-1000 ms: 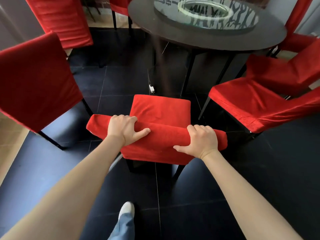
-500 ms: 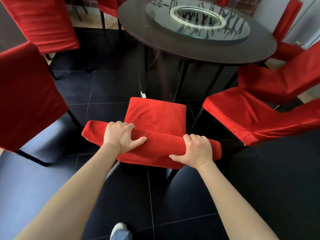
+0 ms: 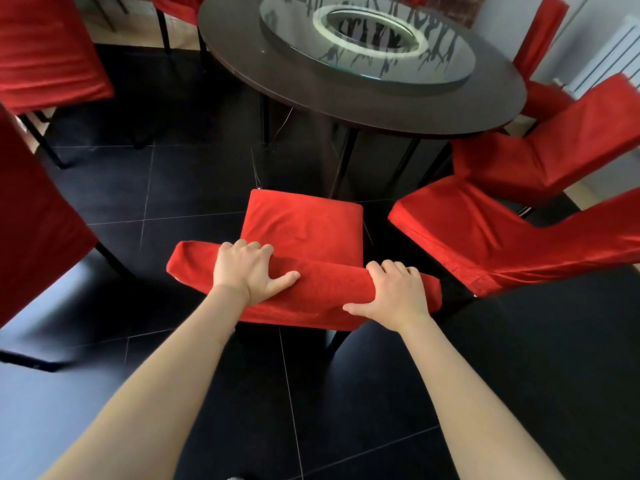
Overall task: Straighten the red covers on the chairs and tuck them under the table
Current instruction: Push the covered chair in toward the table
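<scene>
A chair with a red cover (image 3: 304, 230) stands in front of me, its seat pointing at the round dark table (image 3: 242, 67). My left hand (image 3: 247, 270) grips the top of the chair's backrest on the left, fingers curled over the far side, thumb along the near side. My right hand (image 3: 394, 294) grips the same top edge on the right. The front of the seat lies a little short of the table's edge, near the table's dark legs.
A glass turntable (image 3: 367, 43) sits on the table. Red-covered chairs stand all around: two at the right (image 3: 491, 237) (image 3: 547, 157), one close at the left (image 3: 31, 220), one at the far left (image 3: 45, 60). The floor is black tile (image 3: 194, 181).
The chair and I have moved closer to the table; the table now fills more of the view. Both hands keep the same grip on the backrest.
</scene>
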